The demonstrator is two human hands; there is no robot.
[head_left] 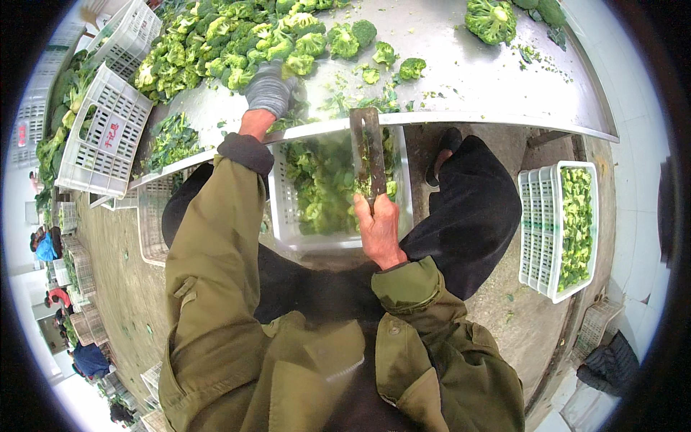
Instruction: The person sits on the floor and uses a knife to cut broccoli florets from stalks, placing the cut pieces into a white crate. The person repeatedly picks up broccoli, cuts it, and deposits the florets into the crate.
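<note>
My left hand (270,88), in a grey glove, reaches over the metal table to the near edge of a heap of broccoli (216,50). Its fingers touch or lie against the florets there. They are blurred and partly hidden, so whether they grip one I cannot tell. My bare right hand (379,227) is closed round the handle of a knife with a broad, dark, stained blade (376,155), pointing away from me toward the table edge. Under the blade, between my knees, a white plastic crate (289,234) holds cut broccoli florets (317,198).
The metal table (446,86) carries loose florets (412,68), green scraps and a large broccoli head (491,20) at the far right. A tilted white crate (108,137) leans at the left. Another crate (540,223), full of florets, stands at the right. People work in the left background.
</note>
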